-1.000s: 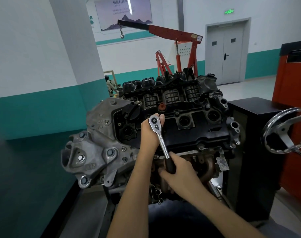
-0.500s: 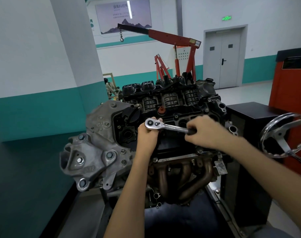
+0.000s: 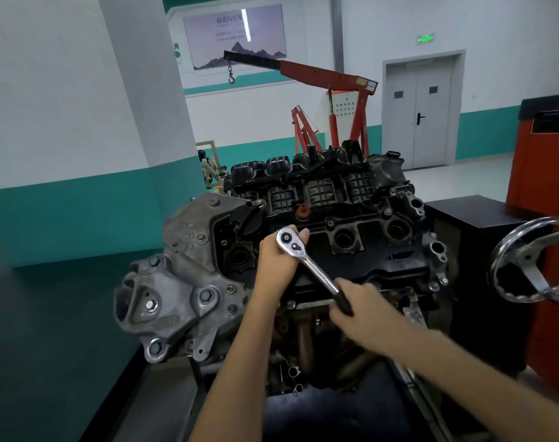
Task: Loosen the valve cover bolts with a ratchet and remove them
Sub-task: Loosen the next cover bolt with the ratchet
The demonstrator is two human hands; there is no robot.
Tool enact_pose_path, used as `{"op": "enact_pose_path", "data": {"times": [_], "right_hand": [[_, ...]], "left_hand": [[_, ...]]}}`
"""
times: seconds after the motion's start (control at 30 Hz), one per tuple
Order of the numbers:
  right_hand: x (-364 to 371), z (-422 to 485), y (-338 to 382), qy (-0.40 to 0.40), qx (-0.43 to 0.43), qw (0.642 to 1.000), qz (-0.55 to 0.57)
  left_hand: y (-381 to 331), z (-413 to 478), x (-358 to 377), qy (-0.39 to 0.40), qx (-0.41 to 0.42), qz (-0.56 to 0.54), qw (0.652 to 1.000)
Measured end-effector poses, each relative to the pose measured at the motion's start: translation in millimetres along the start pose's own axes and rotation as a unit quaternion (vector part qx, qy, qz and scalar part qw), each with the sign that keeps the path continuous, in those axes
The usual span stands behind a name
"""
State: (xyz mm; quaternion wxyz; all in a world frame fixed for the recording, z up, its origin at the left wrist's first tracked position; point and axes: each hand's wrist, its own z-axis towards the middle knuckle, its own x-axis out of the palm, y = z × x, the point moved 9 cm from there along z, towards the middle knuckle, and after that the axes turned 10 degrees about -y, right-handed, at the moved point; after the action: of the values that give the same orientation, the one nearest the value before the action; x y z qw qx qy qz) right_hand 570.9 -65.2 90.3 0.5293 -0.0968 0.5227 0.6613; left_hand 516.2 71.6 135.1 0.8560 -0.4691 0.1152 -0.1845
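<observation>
My left hand (image 3: 276, 260) is up at the centre of the frame, fingers curled round the underside of the ratchet (image 3: 310, 266) head. One fingertip pokes out just past the chrome on its upper right. The head sits flat, face up, over the left part of the black valve cover (image 3: 383, 260), between two of the round plug wells. Whatever it is seated on is hidden under the head and my fingers, so I cannot tell which bolt that is.

From there the chrome handle slants down and to the right, straight into my right hand (image 3: 364, 309). That hand is closed round the black grip at the end, with the tip of the grip showing below my fingers. It is blurred, so the finer finger positions are hard to read.

A bolt head (image 3: 330, 223) shows on the far edge of the cover, just right of the ratchet head, and the orange cap (image 3: 302, 212) stands just behind it. The grey timing cover (image 3: 182, 282) fills the left of the engine, and the rusty exhaust manifold (image 3: 303, 339) hangs below my wrists.

At the right edge of the frame is a chrome hand wheel (image 3: 533, 260), with a red cabinet (image 3: 546, 186) behind it. Upper centre, a red engine hoist (image 3: 329, 74) reaches left with its hook dangling, and a grey double door (image 3: 420, 113) sits in the back wall.
</observation>
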Motion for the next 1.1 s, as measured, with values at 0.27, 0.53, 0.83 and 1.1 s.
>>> {"op": "enact_pose_path", "data": {"times": [0.27,0.53,0.83,1.1], "right_hand": [[-65,47,-7,0.009,-0.088,0.979,-0.185],[54,-25,14,-0.148,0.112,0.967,0.175],[-32,12,-10,0.009,-0.038,0.998,-0.042],[-43,13,-5,-0.07,-0.036,0.991,-0.107]], "left_hand": [[-2,-2,-1,-0.027,0.025,-0.038,0.999],[8,2,0,-0.082,-0.004,-0.009,0.997],[-2,0,3,-0.017,0.037,0.012,0.999],[5,-5,-10,-0.081,0.011,-0.011,0.997]]}}
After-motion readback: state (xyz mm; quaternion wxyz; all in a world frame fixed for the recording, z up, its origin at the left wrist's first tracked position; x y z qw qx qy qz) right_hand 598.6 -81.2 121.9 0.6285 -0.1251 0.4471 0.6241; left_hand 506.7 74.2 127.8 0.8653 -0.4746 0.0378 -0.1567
